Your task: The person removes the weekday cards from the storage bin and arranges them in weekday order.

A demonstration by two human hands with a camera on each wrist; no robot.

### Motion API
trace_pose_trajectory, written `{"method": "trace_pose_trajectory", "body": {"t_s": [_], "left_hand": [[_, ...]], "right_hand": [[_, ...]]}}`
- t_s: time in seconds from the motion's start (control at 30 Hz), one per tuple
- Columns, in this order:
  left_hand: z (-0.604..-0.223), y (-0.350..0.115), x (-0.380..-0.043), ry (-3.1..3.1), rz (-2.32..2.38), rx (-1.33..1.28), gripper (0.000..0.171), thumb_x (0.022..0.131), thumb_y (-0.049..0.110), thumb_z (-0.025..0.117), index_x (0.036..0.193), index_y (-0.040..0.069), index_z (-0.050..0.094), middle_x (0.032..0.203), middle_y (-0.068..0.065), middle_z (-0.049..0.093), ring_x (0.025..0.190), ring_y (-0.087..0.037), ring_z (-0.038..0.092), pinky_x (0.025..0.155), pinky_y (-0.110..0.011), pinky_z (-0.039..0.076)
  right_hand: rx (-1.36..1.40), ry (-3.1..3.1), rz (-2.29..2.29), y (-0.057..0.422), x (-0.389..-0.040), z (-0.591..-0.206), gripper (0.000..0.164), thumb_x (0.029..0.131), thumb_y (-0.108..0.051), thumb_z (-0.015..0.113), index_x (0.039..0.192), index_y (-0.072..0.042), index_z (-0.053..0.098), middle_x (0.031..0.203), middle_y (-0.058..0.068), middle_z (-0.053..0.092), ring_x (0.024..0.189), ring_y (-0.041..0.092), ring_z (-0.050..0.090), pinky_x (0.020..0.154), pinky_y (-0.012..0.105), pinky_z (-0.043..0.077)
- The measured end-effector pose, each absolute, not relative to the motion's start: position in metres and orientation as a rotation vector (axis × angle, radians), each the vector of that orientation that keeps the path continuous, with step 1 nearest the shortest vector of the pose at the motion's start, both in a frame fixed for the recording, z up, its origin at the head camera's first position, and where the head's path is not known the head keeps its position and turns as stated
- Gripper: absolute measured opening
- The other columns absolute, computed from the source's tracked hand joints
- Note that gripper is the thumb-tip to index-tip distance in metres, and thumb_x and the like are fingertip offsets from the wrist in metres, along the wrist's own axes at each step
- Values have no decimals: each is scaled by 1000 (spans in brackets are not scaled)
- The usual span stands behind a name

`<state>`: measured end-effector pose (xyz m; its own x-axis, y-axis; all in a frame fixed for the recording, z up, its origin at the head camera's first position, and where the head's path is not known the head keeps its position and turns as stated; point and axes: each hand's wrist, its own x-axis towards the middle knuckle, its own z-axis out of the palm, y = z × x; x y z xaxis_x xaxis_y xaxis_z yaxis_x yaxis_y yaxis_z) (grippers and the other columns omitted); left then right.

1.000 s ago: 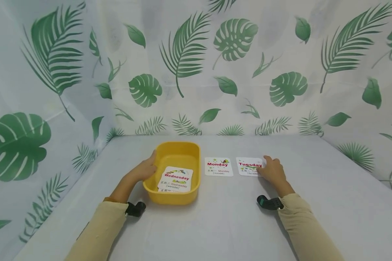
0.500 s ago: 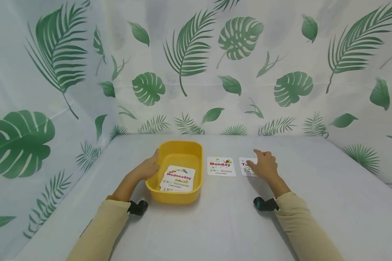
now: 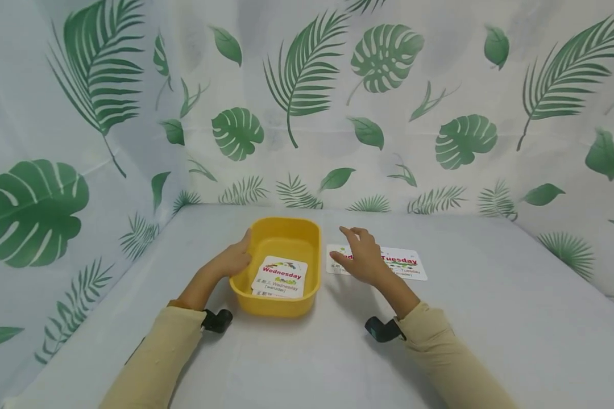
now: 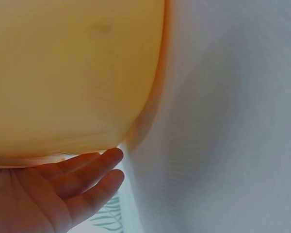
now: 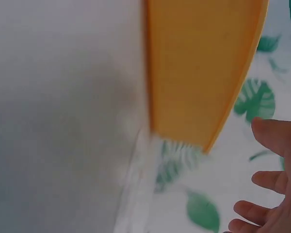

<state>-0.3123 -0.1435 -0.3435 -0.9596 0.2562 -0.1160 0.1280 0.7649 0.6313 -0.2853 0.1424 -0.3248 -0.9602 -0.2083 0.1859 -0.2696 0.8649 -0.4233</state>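
Note:
A yellow plastic bin (image 3: 278,308) stands on the grey table, with a "Wednesday" card (image 3: 280,276) lying on top of other cards inside. My left hand (image 3: 233,260) rests flat against the bin's left outer wall, fingers straight along the wall (image 4: 72,73) in the left wrist view. My right hand (image 3: 360,258) hovers with spread, relaxed fingers over the "Monday" card (image 3: 334,264), hiding most of it and holding nothing. The "Tuesday" card (image 3: 407,263) lies uncovered just right of that hand. The right wrist view shows the bin's side (image 5: 199,73) and my fingertips (image 5: 266,213).
A leaf-print cloth (image 3: 307,113) walls the table at the back and on both sides. Grey tabletop (image 3: 491,318) stretches to the right of the cards and in front of the bin.
My right hand has lifted off the "Tuesday" card and moved left to above the "Monday" card. The left hand has stayed on the bin.

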Motion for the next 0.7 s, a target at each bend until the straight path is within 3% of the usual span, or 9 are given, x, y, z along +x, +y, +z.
{"method": "trace_pose_trajectory", "body": {"t_s": [0.33, 0.5, 0.7], "left_hand": [[-347, -141, -314, 2750, 1011, 313, 67, 90, 7, 32, 146, 5, -6, 147, -22, 25, 66, -20, 50, 68, -28, 43], [-345, -141, -315, 2795, 975, 342, 66, 90, 7, 32, 146, 2, -3, 149, -21, 22, 90, -25, 54, 81, -35, 42], [-342, -143, -314, 2791, 964, 317, 68, 89, 7, 32, 146, 3, -5, 150, -20, 19, 99, -27, 52, 86, -37, 41]], "right_hand": [[797, -3044, 396, 59, -289, -315, 64, 93, -40, 44, 143, -5, 26, 146, 20, 26, 136, 35, 20, 108, 51, 20], [787, -3206, 189, 43, -296, -314, 78, 86, -51, 51, 145, -9, 24, 147, 15, 29, 139, 32, 15, 111, 47, 14], [719, -3292, -82, 39, -296, -320, 94, 72, -61, 61, 144, -12, 28, 146, 13, 34, 139, 32, 14, 112, 48, 10]]}}
